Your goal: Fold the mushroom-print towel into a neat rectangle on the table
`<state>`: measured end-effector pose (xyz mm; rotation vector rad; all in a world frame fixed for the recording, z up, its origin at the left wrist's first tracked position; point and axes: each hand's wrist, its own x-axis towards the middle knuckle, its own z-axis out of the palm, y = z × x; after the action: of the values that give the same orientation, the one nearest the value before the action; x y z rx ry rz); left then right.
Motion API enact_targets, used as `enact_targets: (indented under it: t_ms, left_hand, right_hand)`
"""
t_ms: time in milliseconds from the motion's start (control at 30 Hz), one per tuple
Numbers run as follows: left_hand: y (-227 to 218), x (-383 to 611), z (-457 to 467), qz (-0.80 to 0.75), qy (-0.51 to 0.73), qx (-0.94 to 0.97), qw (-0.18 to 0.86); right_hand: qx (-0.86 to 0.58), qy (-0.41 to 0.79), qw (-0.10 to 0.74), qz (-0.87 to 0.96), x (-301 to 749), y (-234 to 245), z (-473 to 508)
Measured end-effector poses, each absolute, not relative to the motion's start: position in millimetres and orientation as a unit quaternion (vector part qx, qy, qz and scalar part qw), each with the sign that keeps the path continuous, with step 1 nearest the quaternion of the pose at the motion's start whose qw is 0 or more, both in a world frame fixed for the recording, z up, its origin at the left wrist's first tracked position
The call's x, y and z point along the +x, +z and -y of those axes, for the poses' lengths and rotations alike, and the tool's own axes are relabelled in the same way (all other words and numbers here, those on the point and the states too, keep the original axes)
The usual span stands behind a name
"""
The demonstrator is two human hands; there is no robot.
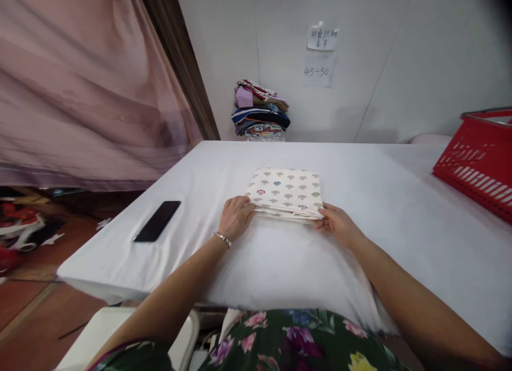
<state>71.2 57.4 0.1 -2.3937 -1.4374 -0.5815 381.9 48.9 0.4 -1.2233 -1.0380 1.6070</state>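
Observation:
A folded white cloth (286,190) printed with grey, red, blue and green mushrooms lies on the white-covered table (360,200) in front of me. Several layers show along its near edge. My left hand (237,217), with a bracelet at the wrist, pinches the near left corner of the cloth. At the near right corner, my right hand (338,222) grips the cloth between thumb and fingers. Part of the fingers of each hand is hidden under the fold.
A black phone (158,222) lies to the left on the table. At the far edge a stack of folded fabrics (262,111) stands against the wall. On the right is a red plastic basket (480,160). A pink curtain (88,83) hangs at the left.

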Motion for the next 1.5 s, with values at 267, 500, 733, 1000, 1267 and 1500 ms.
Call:
enact_targets:
  t_ms: [267, 500, 733, 1000, 1267, 1500]
  left_hand:
    - [-4.0, 51.8, -55.4, 0.555, -0.221, -0.785, 0.167]
    - [-12.0, 49.5, -54.9, 0.544, -0.245, -0.790, 0.142]
    - [-18.2, 38.8, -53.4, 0.574, -0.320, -0.753, 0.044]
    - [-21.0, 49.3, -61.0, 0.603, -0.382, -0.690, -0.124]
    - [-3.0, 57.5, -77.0, 0.597, -0.296, -0.740, -0.087]
    - [0.8, 57.7, -76.8, 0.559, -0.221, -0.795, 0.085]
  right_hand:
    - [-0.488, 0.635, 0.420, 0.426, 379.2, -3.4, -48.0]
    - [-0.502, 0.628, 0.415, 0.426, 380.0, -4.6, -47.9]
    - [-0.531, 0.629, 0.390, 0.412, 379.2, -2.4, -47.4]
    - [-0.531, 0.629, 0.389, 0.414, 381.3, -3.9, -47.4]
    - [-0.539, 0.626, 0.379, 0.418, 382.3, -5.0, -48.1]
    - [-0.529, 0.602, 0.417, 0.429, 382.9, -2.3, -47.4]
